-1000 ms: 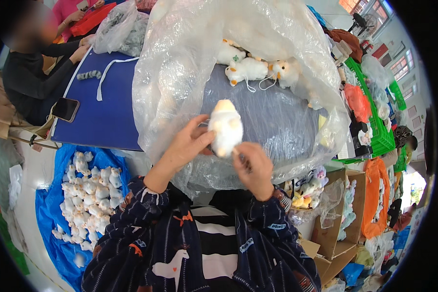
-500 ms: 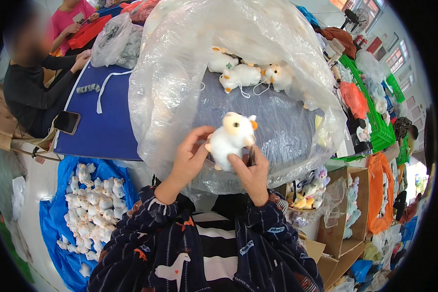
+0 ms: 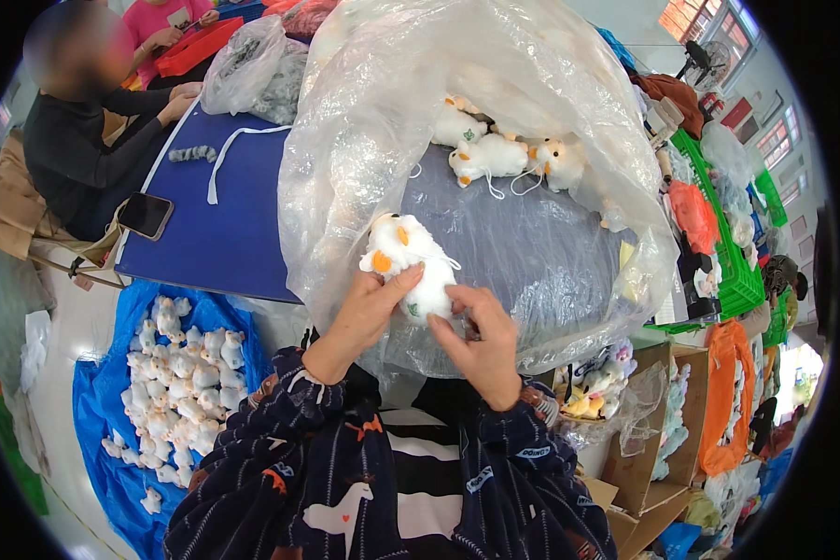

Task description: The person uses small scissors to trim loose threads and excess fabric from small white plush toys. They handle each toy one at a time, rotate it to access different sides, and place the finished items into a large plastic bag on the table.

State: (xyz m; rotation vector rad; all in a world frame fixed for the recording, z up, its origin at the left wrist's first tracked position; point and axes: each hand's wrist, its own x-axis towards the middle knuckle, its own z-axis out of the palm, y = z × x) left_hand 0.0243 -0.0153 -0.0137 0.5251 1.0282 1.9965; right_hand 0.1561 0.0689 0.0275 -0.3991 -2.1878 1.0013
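Observation:
A white plush animal toy [image 3: 431,291] with orange ears and a white string loop is held over the table's near edge. My left hand [image 3: 369,308] grips its body, thumb across its back. My right hand [image 3: 481,329] pinches the toy's lower end, close to a small green mark. Behind them a large clear plastic bag [image 3: 345,140] lies with its mouth open toward me. Inside it are several similar plush toys [image 3: 490,159], some with string loops; the bag's folds partly hide others.
On the blue table [image 3: 224,252] lie a phone [image 3: 147,216], a grey striped plush piece [image 3: 192,153] and a white strap. A blue sheet [image 3: 98,401] at lower left holds many white toys. Cardboard boxes [image 3: 658,467] and green crates [image 3: 737,271] stand right. Two people sit far left.
The plush toy has been turned so its back and string loop now show, and tipped toward the left. Both hands have shifted their hold on it. The view has swung slightly.

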